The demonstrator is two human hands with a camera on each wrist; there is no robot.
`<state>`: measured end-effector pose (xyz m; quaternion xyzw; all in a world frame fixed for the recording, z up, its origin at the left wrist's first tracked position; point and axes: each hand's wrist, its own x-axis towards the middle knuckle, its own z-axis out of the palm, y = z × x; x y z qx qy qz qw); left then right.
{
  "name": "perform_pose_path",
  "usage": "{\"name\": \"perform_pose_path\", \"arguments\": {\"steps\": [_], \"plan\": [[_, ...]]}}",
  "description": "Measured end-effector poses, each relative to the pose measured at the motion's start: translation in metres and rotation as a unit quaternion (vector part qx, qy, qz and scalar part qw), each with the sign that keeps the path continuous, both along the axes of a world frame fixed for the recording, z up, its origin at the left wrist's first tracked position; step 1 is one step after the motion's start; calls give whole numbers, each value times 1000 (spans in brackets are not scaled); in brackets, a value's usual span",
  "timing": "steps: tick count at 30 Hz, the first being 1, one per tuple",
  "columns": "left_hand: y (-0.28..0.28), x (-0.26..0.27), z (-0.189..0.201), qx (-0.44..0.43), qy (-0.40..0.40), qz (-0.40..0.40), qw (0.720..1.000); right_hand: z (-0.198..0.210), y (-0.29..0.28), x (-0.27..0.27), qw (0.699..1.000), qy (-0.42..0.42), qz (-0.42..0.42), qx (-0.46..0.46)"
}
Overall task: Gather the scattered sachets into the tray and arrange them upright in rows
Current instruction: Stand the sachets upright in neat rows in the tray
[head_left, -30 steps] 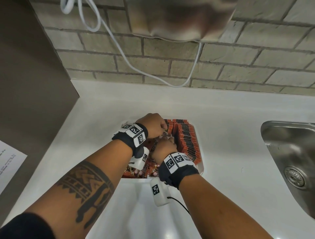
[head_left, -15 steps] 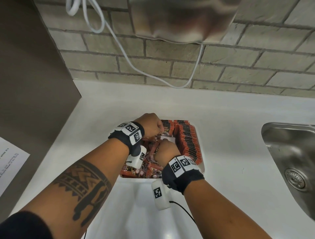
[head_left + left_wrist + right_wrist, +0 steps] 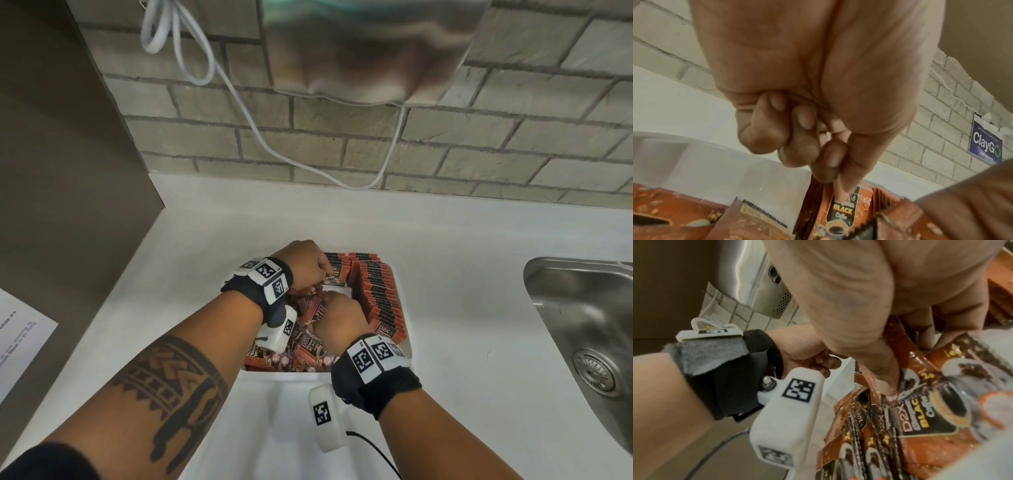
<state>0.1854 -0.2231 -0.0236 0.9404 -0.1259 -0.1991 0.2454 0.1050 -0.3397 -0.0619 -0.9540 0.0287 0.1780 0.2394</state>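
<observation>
A white tray (image 3: 403, 346) sits on the white counter. A tidy row of orange-black coffee sachets (image 3: 376, 294) stands upright along its right side, and loose sachets (image 3: 274, 359) lie jumbled at its near left. My left hand (image 3: 308, 263) is at the tray's far end. In the left wrist view its thumb and forefinger (image 3: 830, 162) pinch the top of a small upright bundle of sachets (image 3: 838, 211). My right hand (image 3: 339, 318) is just nearer, over the tray's middle. Its thumb (image 3: 885, 382) and curled fingers pinch a sachet (image 3: 925, 410) from the pile.
A steel sink (image 3: 582, 325) lies to the right. A grey cabinet side (image 3: 68, 171) bounds the counter on the left, with a paper sheet (image 3: 20, 342) below it. A steel appliance (image 3: 359, 51) and a white cable (image 3: 274, 150) hang on the brick wall.
Both hands stay in the tray. The right hand has drawn slightly nearer me, apart from the left hand.
</observation>
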Motion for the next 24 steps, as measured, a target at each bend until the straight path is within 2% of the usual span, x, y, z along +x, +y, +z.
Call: {"name": "perform_pose_path", "arguments": {"steps": [4, 12, 24], "plan": [[-2, 0, 0, -4, -4, 4, 1000, 1, -2, -2, 1000, 7, -6, 8], [-5, -3, 1, -13, -13, 15, 1000, -3, 5, -4, 998, 38, 6, -44], [-3, -6, 3, -43, -39, 31, 998, 0, 6, -6, 998, 60, 19, -24]]}}
